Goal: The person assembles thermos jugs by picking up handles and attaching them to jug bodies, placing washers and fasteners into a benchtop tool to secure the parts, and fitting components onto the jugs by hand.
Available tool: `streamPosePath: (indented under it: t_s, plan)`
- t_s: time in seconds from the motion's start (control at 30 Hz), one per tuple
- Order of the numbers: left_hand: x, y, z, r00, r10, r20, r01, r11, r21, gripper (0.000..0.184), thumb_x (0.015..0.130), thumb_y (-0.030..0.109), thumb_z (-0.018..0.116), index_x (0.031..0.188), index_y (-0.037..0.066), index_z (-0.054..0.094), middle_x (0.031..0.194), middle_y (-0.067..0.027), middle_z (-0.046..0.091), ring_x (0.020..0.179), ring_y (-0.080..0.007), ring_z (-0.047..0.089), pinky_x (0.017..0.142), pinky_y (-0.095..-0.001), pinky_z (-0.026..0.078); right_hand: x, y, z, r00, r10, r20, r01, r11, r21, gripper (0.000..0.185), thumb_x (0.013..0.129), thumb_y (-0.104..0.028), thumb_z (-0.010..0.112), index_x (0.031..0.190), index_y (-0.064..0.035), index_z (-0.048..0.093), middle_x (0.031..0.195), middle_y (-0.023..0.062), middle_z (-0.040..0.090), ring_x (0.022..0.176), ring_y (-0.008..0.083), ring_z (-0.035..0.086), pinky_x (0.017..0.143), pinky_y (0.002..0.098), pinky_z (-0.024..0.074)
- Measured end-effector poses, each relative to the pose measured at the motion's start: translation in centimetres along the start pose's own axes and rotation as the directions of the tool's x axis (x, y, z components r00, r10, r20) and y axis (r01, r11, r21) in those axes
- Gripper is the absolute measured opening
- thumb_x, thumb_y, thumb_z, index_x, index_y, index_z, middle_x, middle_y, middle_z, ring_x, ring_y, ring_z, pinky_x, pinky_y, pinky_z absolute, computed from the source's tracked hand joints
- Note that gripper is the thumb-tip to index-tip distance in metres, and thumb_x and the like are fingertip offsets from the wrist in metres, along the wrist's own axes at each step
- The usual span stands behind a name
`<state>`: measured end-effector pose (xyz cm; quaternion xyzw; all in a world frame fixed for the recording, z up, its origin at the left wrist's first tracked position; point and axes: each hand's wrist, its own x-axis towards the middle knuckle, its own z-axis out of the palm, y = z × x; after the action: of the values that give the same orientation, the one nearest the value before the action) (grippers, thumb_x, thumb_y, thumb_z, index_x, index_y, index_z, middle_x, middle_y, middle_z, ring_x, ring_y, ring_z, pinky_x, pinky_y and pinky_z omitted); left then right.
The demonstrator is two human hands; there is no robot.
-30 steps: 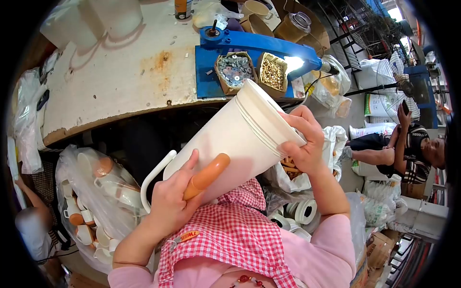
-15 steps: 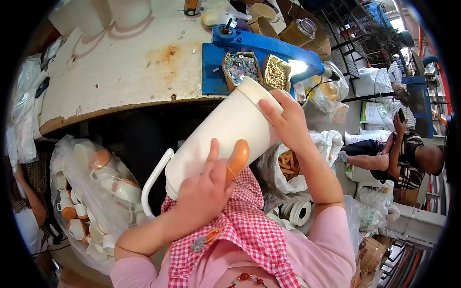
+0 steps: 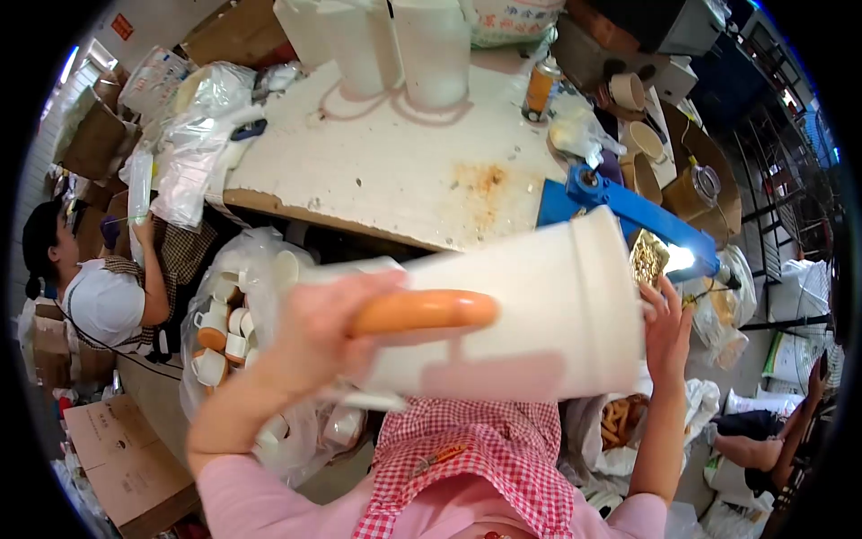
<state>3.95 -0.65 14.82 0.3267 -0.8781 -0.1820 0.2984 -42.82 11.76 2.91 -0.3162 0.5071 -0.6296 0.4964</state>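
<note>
The left hand [image 3: 319,328] is closed around an orange handle [image 3: 431,310] — this lies against a white container [image 3: 521,350], but I cannot tell if it is fixed there. The right hand [image 3: 666,332] is beside the container's rim, fingers a little spread; whether it grips, I cannot tell. The container is in the air, on its side, above the checked apron [image 3: 467,422]. It looks light and stiff, probably of smooth plastic which may slip — the thicker rim seems a good hold. Beyond is the bench [image 3: 386,162] with a blue arm [image 3: 660,220].
</note>
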Motion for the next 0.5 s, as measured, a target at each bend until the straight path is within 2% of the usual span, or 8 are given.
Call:
streamPosePath:
  t_s: [0.03,0.07,0.13,0.27,0.3,0.37,0.47,0.5]
  plan:
    - [1.4,-0.2,-3.2,0.995,0.096,0.023,-0.099,0.946,0.309,0.049,0.071,0.008,0.073,0.12,0.01,0.068,0.093,-0.0099,0.071,0.071,-0.0263,0.068,0.064,-0.0379,0.054,-0.4,0.5,-0.1,0.997,0.043,-0.057,-0.043,0.999,-0.004,0.072,0.104,-0.062,0.033,0.149,-0.0068,0.039,0.132,0.0146,0.059,0.106,0.022,0.063,0.09,0.0344,0.0509]
    - [2.9,-0.6,-5.6,0.982,0.176,0.074,-0.186,0.789,0.585,0.044,0.071,0.01,0.071,0.115,0.011,0.069,0.09,-0.0075,0.07,0.066,-0.0237,0.065,0.06,-0.0369,0.052,-0.6,1.3,-0.3,0.99,0.087,-0.114,-0.088,0.996,-0.004,0.069,0.104,-0.06,0.035,0.146,-0.0062,0.043,0.125,0.013,0.063,0.097,0.0194,0.066,0.084,0.0319,0.0531]
    - [5.2,-3.5,-7.1,0.943,0.286,0.17,-0.279,0.403,0.872,0.03,0.074,0.015,0.068,0.103,0.01,0.07,0.087,-0.0043,0.065,0.068,-0.0207,0.06,0.063,-0.0323,0.048,-1.2,3.9,0.3,0.986,0.138,-0.098,-0.136,0.99,0.02,0.061,0.105,-0.055,0.038,0.139,-0.0056,0.049,0.114,0.0096,0.066,0.091,0.0167,0.065,0.079,0.0297,0.0532]
    - [8.4,-19.1,-7.9,0.901,0.098,0.423,-0.408,-0.143,0.902,0.013,0.079,0.019,0.062,0.086,0.011,0.069,0.099,-0.0014,0.066,0.102,-0.0194,0.056,0.091,-0.0348,0.041,-1.3,7.2,3.5,0.957,0.289,-0.032,-0.286,0.956,0.065,0.053,0.106,-0.048,0.042,0.135,-0.0046,0.051,0.111,0.0093,0.067,0.088,0.0175,0.065,0.078,0.0315,0.0533]
    - [7.9,-23.2,-7.4,0.9,0.111,0.422,-0.404,-0.155,0.902,0.013,0.079,0.019,0.062,0.086,0.011,0.069,0.099,-0.0014,0.066,0.102,-0.0194,0.056,0.091,-0.0348,0.041,-1.5,7.4,4.3,0.955,0.298,-0.009,-0.296,0.953,0.068,0.051,0.106,-0.048,0.043,0.133,-0.0061,0.052,0.109,0.009,0.067,0.087,0.0177,0.065,0.076,0.0316,0.0537]
    - [8.1,-29.5,-7.1,0.899,-0.107,0.424,-0.435,-0.12,0.893,0.016,0.078,0.02,0.063,0.088,0.014,0.075,0.095,0.0006,0.065,0.109,-0.0197,0.053,0.095,-0.0354,0.037,-1.8,7.1,5.0,0.952,0.303,0.026,-0.304,0.951,0.051,0.048,0.105,-0.048,0.045,0.132,-0.0082,0.053,0.107,0.0087,0.067,0.086,0.0181,0.065,0.076,0.0316,0.0539]
    - [9.4,-31.4,-8.1,0.859,-0.143,0.491,-0.506,-0.089,0.858,0.016,0.081,0.021,0.062,0.088,0.016,0.076,0.097,0.0,0.067,0.108,-0.0197,0.054,0.097,-0.0356,0.037,-2.2,7.1,4.1,0.951,0.307,-0.045,-0.307,0.952,0.014,0.045,0.105,-0.044,0.046,0.13,-0.0083,0.054,0.106,0.0083,0.067,0.087,0.0176,0.066,0.076,0.032,0.0538]
    - [10.2,-30.8,-7.8,0.795,-0.327,0.51,-0.528,0.039,0.848,0.023,0.08,0.02,0.067,0.101,0.013,0.072,0.111,-0.0019,0.066,0.113,-0.0202,0.054,0.101,-0.0369,0.037,-2.4,7.6,3.6,0.953,0.3,-0.049,-0.3,0.954,0.015,0.045,0.105,-0.044,0.046,0.13,-0.0083,0.054,0.106,0.0083,0.067,0.087,0.0176,0.066,0.076,0.032,0.0538]
